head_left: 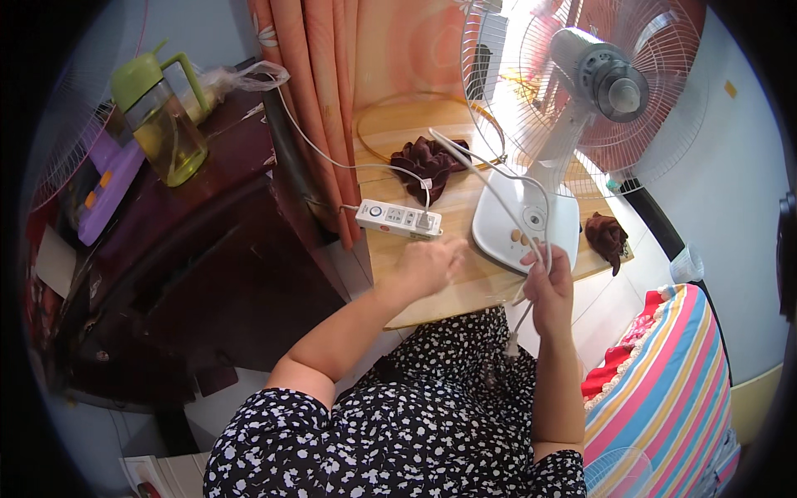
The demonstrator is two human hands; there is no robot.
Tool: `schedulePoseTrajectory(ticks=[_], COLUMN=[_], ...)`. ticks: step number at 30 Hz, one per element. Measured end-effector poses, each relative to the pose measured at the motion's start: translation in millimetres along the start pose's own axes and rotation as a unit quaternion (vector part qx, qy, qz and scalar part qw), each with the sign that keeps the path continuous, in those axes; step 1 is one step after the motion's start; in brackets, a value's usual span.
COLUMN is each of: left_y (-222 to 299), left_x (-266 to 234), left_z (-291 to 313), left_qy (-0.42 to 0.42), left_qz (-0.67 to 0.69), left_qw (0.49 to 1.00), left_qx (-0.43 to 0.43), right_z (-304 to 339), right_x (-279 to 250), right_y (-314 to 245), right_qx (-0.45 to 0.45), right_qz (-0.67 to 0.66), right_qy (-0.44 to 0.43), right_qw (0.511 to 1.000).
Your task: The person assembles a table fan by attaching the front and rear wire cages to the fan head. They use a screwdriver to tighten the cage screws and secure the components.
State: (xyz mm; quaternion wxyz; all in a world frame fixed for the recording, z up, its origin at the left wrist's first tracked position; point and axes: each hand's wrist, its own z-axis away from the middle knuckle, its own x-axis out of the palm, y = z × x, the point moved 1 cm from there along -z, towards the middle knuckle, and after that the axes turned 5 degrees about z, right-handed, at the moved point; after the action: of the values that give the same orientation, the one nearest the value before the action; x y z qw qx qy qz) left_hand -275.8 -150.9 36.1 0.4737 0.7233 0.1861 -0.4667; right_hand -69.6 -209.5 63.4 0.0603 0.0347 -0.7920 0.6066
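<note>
From where I stand, the biggest thing is the dark, glossy piece of furniture (pixel 232 274) on the person's left, and beside it comes the pale wooden table (pixel 457 290) in front of them. On the table's far right stands a white fan (pixel 560 153), its wire cage tipped up towards the window and its broad base flat on the wood. To the right a striped cover (pixel 664 373) drapes over something rounded, and an orange curtain (pixel 311 100) hangs behind the table's left side. A green-lidded jug (pixel 170 137) with yellowish liquid stands on the dark furniture. Two ruffled brown cloths lie on the table — one (pixel 423 166) behind the power strip, the other (pixel 606 236) just right of the fan's base. The white power strip (pixel 390 218) lies near the left edge, a plug seated in its right end. The left hand (pixel 427 267) is just below it, blurred, fingers loosely bent and partly spread, with nothing I can make out in it. The right hand (pixel 550 286) pinches a looped white cord (pixel 452 148) in front of the base, fingers closed around it — and the cord's loose plug (pixel 512 344) dangles below, over the person's patterned clothing.
</note>
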Motion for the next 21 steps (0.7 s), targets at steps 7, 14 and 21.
schedulePoseTrajectory(ticks=[7,14,21], left_y=[-66,-75,-34], left_x=[9,14,-14], left_z=[-26,-43,-67], left_qy=[0.080,0.078,0.110], left_qz=[-0.151,0.401,0.647], left_qw=[0.980,0.905,0.754], left_qx=[-0.103,-0.122,-0.013], right_z=[0,-21,-32], right_x=[35,75,88], right_y=[41,90,83], right_qx=[0.048,0.010,0.019], right_qz=[0.023,0.070,0.247], right_qy=[0.107,0.062,0.002], right_qw=[0.993,0.996,0.969])
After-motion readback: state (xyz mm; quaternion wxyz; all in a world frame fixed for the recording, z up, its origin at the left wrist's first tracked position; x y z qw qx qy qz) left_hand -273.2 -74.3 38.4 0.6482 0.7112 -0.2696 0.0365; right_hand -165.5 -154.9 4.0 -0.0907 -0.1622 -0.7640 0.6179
